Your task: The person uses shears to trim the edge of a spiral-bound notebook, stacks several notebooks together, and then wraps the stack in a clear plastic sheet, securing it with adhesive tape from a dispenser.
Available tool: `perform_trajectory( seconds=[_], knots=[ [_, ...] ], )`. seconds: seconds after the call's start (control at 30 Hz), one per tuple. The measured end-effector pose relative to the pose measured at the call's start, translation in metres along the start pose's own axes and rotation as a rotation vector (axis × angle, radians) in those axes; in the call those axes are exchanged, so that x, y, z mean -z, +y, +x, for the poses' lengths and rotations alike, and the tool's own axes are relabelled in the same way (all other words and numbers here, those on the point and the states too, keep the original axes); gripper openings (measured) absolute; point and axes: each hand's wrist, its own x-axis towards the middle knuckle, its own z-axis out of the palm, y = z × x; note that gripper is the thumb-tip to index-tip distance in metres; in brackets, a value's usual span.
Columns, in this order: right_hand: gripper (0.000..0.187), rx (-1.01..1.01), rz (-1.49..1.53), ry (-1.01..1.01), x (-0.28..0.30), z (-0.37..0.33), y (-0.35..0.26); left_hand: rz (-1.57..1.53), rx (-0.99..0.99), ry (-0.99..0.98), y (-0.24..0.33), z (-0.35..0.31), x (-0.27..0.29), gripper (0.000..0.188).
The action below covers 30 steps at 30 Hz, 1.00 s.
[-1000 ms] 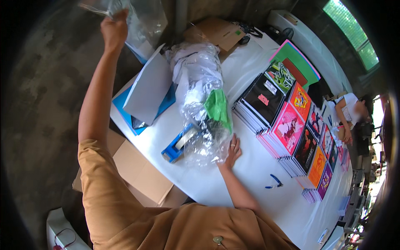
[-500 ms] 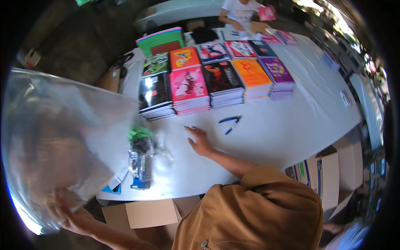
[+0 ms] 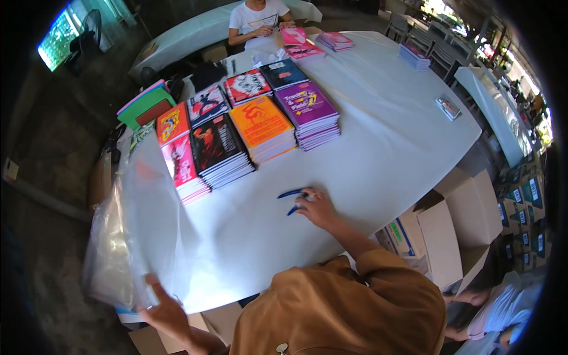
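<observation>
My left hand (image 3: 167, 313), at the lower left, grips the edge of a large clear plastic bag (image 3: 133, 236). The bag hangs over the table's left side and covers part of the nearest notebooks. My right hand (image 3: 319, 209) has its fingers closed over the joint end of blue-handled pliers (image 3: 291, 193) lying on the white table (image 3: 254, 236); the two handles stick out to the left, spread apart. Behind the hands stand stacks of spiral notebooks with pink (image 3: 180, 161), black (image 3: 219, 148), orange (image 3: 261, 127) and purple (image 3: 307, 109) covers.
Across the table a person in a white shirt (image 3: 257, 21) handles pink notebooks (image 3: 299, 44). A green folder (image 3: 145, 105) stands at the left. Open cardboard boxes (image 3: 441, 242) are by the right edge and below the front edge. Another person (image 3: 491, 313) is at the lower right.
My right hand has moved onto the pliers. My left hand has swung the plastic bag rightward, nearer the table. The view has turned right.
</observation>
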Motion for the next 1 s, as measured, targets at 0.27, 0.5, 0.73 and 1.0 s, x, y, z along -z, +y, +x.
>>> perform_trajectory(
  seconds=[0.27, 0.5, 0.73, 1.0],
  knots=[
    [0.021, -0.65, 0.524, 0.54, 0.077, -0.036, 0.09, -0.128, 0.019, -1.277, 0.06, -0.081, -0.161, 0.07],
    [0.029, 0.233, 0.499, 0.013, 0.087, 0.004, 0.008, -0.975, 0.878, -1.105, 0.049, -0.143, -0.226, 0.064],
    [0.037, 0.51, 0.738, -0.264, 0.048, 0.009, -0.031, -0.917, 1.123, -0.724, -0.022, -0.146, -0.178, 0.041],
    [0.038, 0.384, 0.554, -0.338, 0.03, 0.001, -0.022, 0.472, 0.484, -0.277, -0.233, -0.107, -0.069, 0.061]
  ],
)
